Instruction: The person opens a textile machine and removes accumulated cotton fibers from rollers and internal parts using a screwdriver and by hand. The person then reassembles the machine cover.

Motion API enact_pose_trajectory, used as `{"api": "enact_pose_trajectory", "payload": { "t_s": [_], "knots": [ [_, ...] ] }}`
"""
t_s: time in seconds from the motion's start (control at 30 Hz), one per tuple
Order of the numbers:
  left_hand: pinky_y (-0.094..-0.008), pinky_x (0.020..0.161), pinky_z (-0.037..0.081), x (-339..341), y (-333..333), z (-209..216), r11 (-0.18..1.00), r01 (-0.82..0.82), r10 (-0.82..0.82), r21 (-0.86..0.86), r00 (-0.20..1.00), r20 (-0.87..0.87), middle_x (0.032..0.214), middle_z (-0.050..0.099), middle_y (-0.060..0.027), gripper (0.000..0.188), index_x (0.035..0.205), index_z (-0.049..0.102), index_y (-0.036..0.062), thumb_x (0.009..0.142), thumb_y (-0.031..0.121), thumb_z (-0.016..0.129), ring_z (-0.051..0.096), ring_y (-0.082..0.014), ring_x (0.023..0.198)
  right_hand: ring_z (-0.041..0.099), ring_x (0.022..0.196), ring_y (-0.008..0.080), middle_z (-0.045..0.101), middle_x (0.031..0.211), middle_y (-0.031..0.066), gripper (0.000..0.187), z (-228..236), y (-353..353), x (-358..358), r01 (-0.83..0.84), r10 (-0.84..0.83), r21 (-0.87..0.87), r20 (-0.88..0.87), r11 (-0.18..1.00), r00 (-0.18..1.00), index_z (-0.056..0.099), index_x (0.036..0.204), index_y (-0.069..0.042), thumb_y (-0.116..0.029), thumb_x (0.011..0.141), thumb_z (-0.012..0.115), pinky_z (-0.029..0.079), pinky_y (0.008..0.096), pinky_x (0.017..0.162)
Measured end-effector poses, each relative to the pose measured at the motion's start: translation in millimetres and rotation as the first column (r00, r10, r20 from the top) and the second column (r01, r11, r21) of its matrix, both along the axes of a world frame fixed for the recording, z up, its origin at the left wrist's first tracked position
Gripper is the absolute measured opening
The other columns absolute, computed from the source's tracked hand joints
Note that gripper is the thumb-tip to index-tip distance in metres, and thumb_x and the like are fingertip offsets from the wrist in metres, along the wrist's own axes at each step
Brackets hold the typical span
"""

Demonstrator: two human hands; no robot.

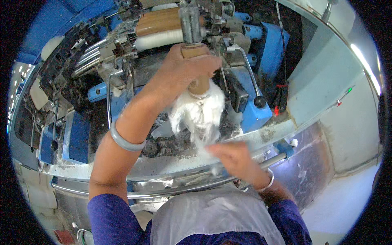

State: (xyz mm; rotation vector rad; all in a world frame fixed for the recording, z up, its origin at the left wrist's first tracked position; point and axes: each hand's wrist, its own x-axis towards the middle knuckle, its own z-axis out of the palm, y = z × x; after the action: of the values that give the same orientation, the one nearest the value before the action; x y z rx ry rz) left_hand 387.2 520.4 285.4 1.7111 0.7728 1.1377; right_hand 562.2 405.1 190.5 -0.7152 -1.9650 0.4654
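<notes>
My left hand (185, 65) is wrapped around a brown roller (199, 86) held upright over the machine, with a worn metal end piece (190, 24) pointing away from me. A thick clump of white cotton fibre (200, 110) surrounds the roller's near end. Thin strands trail from this clump toward me. At their lower end, my right hand (234, 157) is closed on the strands, its fingertips somewhat smeared by motion.
Behind the roller lies the machine's drafting section, with a brown roller (157, 20) and a white fluffy roller (159, 39). A black-knobbed lever (259, 101) rises beside a blue block at right. A metal rail (163, 195) crosses before my apron. Pale panels (326, 77) stand at right.
</notes>
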Motion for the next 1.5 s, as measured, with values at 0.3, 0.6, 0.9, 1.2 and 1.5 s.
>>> {"api": "enact_pose_trajectory", "payload": {
  "t_s": [0.3, 0.6, 0.9, 1.2, 1.5],
  "knots": [
    [-0.0250, 0.062, 0.044, 6.5, 1.2, 2.8, 1.000, 0.010, -0.010, 0.006, 0.997, -0.072, 0.074, 0.058, 0.0012, 0.024, 0.079, 0.061, 0.0098, 0.084, 0.033, 0.065, 0.054, -0.0090, 0.066, 0.064, 0.070, 0.0111, 0.073, 0.089, 0.0118, 0.020, 14.9, 13.4, 9.8, 0.187, -0.193, -0.054, -0.140, 0.981, 0.971, 0.069, 0.103, 0.003, 0.006, 0.088, 0.057, 0.048, 0.0225, 0.062],
    [-0.0253, 0.064, 0.044, 7.2, -0.1, 1.5, 0.998, -0.049, 0.049, -0.048, 0.999, 0.002, 0.069, 0.060, -0.0003, 0.023, 0.072, 0.063, 0.0074, 0.077, 0.028, 0.070, 0.054, -0.0092, 0.065, 0.061, 0.066, 0.0085, 0.071, 0.081, 0.0108, 0.019, 12.5, 21.0, -0.3, 0.115, -0.124, -0.063, -0.165, 0.991, 0.979, 0.070, 0.103, 0.004, 0.005, 0.088, 0.059, 0.046, 0.0216, 0.059],
    [-0.0258, 0.065, 0.047, 0.6, -0.1, 2.7, 0.997, -0.021, 0.020, -0.078, 1.000, -0.012, 0.076, 0.062, -0.0005, 0.022, 0.087, 0.062, 0.0092, 0.081, 0.028, 0.072, 0.058, -0.0099, 0.070, 0.049, 0.058, 0.0033, 0.068, 0.076, 0.0022, 0.018, 9.5, 7.8, -1.8, 0.081, -0.134, -0.187, -0.292, 0.979, 0.947, 0.070, 0.105, 0.002, 0.001, 0.089, 0.060, 0.037, 0.0196, 0.052],
    [-0.0244, 0.062, 0.045, -3.0, 0.1, 1.6, 0.999, -0.004, 0.003, -0.033, 0.999, -0.041, 0.078, 0.061, 0.0019, 0.021, 0.086, 0.061, 0.0109, 0.084, 0.031, 0.069, 0.057, -0.0082, 0.071, 0.053, 0.056, 0.0069, 0.070, 0.077, 0.0084, 0.018, 4.4, 13.9, -5.4, 0.081, -0.097, -0.082, -0.221, 0.993, 0.970, 0.070, 0.103, 0.002, 0.002, 0.088, 0.061, 0.040, 0.0210, 0.053],
    [-0.0257, 0.064, 0.045, 6.0, -12.2, 10.4, 0.991, -0.088, 0.088, -0.105, 0.996, -0.007, 0.071, 0.062, -0.0004, 0.024, 0.076, 0.065, 0.0068, 0.078, 0.029, 0.074, 0.056, -0.0091, 0.065, 0.050, 0.053, 0.0066, 0.064, 0.069, 0.0055, 0.019, 13.1, 15.3, 9.6, 0.129, -0.116, 0.046, -0.220, 0.991, 0.969, 0.069, 0.105, 0.003, 0.001, 0.090, 0.059, 0.037, 0.0221, 0.049]
  ]
}}
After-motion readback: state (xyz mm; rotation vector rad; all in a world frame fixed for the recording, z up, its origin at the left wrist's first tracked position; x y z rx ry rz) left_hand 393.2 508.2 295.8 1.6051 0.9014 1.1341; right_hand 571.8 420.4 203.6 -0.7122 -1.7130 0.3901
